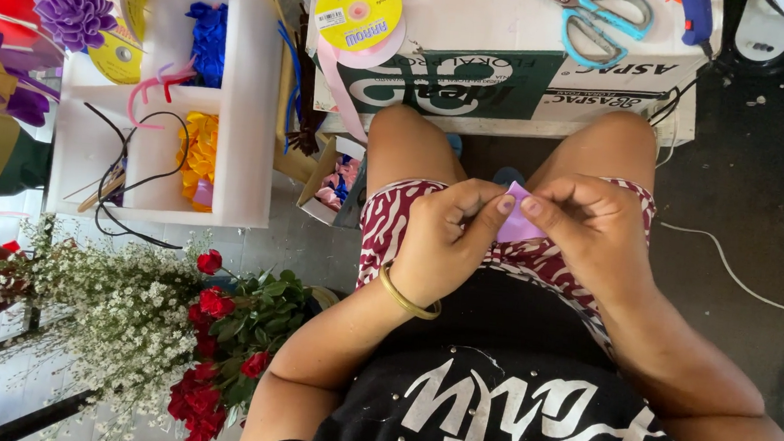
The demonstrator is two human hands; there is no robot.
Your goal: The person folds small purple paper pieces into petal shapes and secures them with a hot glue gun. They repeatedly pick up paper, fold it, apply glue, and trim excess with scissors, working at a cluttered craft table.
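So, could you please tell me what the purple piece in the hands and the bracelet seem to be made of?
The purple piece, pinched between left hand and right hand, looks like thin matte ribbon or paper; it bends in a soft fold. The bracelet looks like polished gold-coloured metal, judging by its shine.

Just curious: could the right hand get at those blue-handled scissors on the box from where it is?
Probably yes: the scissors lie uncovered on the box beyond the knees, but the right hand is pinching a purple ribbon piece.

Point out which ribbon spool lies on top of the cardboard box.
The yellow spool trailing pink ribbon, left of the scissors. The other yellow spool leans against the white shelf unit.
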